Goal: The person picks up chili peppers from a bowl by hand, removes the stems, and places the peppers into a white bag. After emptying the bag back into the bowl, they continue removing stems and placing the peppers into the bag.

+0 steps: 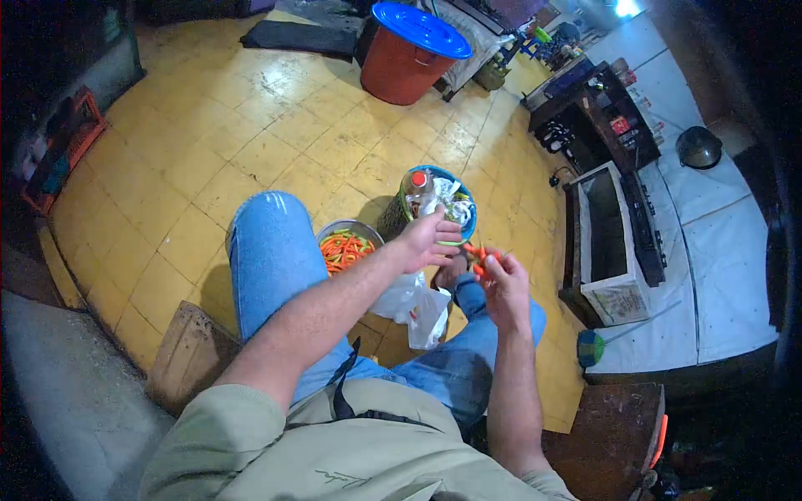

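Note:
My left hand (428, 242) is stretched over the front of a trash basket (472, 219), palm showing and fingers apart, with nothing in it. To its right, my right hand (506, 284) is closed on a few small red peppers (478, 257), which stick out past the fingertips. A metal bowl (374, 232) full of red, orange and green peppers (344, 252) stands on the floor beside my left knee. Between my legs lies a white plastic bag (426, 316). The basket holds a bottle with a red cap (419, 179) and crumpled wrappers.
A red bucket with a blue lid (422, 29) stands on the yellow tiles (192, 150) ahead. At the right are an open white cabinet (620, 296) and a green brush (591, 348). An orange crate (88, 121) is at the far left.

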Demonstrator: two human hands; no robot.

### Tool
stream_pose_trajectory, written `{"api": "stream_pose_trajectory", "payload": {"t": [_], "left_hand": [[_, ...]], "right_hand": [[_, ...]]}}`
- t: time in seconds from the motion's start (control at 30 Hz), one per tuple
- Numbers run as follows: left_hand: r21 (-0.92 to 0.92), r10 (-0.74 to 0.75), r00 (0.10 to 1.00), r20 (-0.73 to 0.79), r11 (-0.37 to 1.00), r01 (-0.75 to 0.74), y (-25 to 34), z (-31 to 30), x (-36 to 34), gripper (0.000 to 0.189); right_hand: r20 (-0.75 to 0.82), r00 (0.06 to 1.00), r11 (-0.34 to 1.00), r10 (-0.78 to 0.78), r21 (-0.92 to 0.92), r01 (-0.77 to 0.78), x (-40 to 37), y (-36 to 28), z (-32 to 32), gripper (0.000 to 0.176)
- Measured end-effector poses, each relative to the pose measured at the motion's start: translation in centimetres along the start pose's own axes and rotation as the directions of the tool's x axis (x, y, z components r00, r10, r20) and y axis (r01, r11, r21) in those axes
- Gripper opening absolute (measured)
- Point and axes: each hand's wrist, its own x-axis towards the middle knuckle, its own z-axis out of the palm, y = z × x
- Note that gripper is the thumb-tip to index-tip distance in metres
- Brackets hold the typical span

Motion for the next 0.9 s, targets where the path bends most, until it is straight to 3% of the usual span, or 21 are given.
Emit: {"api": "stream_pose_trajectory", "payload": {"t": [0.03,0.07,0.1,0.13,0.17,0.2,0.23,0.27,0.37,0.4,0.43,0.47,0.53,0.6,0.67,0.8,0.9], "left_hand": [[-0.147,0.048,0.999,0.009,0.988,-0.046,0.1,1.1,-1.2,0.068],[-0.290,0.095,0.995,0.009,0.953,-0.088,0.3,2.0,-2.3,0.066],[-0.283,0.099,0.995,0.000,0.955,-0.095,0.3,2.2,-2.8,0.066],[-0.389,0.172,0.983,0.061,0.911,-0.135,0.3,2.2,-3.1,0.065],[-0.492,0.248,0.962,0.110,0.855,-0.164,0.3,2.1,-3.3,0.064],[-0.481,0.243,0.965,0.094,0.860,-0.169,0.7,2.1,-3.6,0.064],[-0.511,0.255,0.966,0.034,0.836,-0.203,1.3,2.2,-4.0,0.059],[-0.539,0.262,0.965,-0.028,0.809,-0.235,1.6,2.4,-4.4,0.056],[-0.580,0.226,0.960,-0.164,0.765,-0.279,2.0,2.5,-5.5,0.050],[-0.581,0.215,0.953,-0.213,0.756,-0.301,1.9,2.5,-5.7,0.048],[-0.582,0.224,0.960,-0.169,0.764,-0.281,1.5,1.5,-5.3,0.048],[-0.567,0.219,0.958,-0.187,0.772,-0.287,0.9,0.8,-4.9,0.048],[-0.589,0.254,0.950,-0.180,0.746,-0.311,0.7,1.4,-5.4,0.048],[-0.613,0.239,0.952,-0.194,0.728,-0.308,1.0,1.8,-5.8,0.049],[-0.545,0.249,0.948,-0.200,0.775,-0.319,1.2,2.2,-6.3,0.049],[-0.525,0.271,0.914,-0.301,0.754,-0.396,1.0,2.7,-6.8,0.049],[-0.530,0.287,0.895,-0.341,0.728,-0.435,0.6,1.9,-7.7,0.049]], "right_hand": [[0.011,0.993,0.992,-0.117,-0.046,0.117,0.4,-0.9,1.1,0.024],[0.017,0.992,0.992,-0.122,-0.036,0.122,0.8,-1.6,2.5,0.024],[0.061,0.970,0.949,-0.236,-0.201,0.244,1.2,-2.1,4.0,0.023],[0.122,0.934,0.865,-0.335,-0.354,0.357,1.8,-2.2,5.2,0.023],[0.154,0.905,0.796,-0.397,-0.434,0.422,3.0,-1.1,5.9,0.023],[0.187,0.872,0.718,-0.453,-0.503,0.481,4.2,0.1,6.4,0.023],[0.411,0.727,0.344,-0.550,-0.682,0.645,3.9,-1.3,7.1,0.032],[0.491,0.653,0.272,-0.577,-0.639,0.720,4.3,-0.9,7.5,0.037],[0.499,0.718,0.414,-0.485,-0.592,0.691,3.0,-2.3,8.0,0.037],[0.512,0.689,0.404,-0.513,-0.564,0.720,3.2,-2.5,7.3,0.036],[0.525,0.658,0.394,-0.540,-0.534,0.748,3.7,-2.5,6.5,0.036],[0.492,0.679,0.524,-0.545,-0.432,0.734,4.4,-2.5,5.6,0.033],[0.378,0.825,0.823,-0.421,-0.224,0.522,5.9,-2.0,4.2,0.029],[0.370,0.813,0.777,-0.450,-0.285,0.561,7.1,-1.9,3.4,0.025],[0.480,0.735,0.683,-0.479,-0.323,0.656,7.9,-2.1,3.5,0.024],[0.654,0.647,0.670,-0.392,-0.278,0.688,8.7,-2.0,5.3,0.023],[0.660,0.646,0.648,-0.383,-0.307,0.697,9.5,-0.6,5.9,0.021]]}}
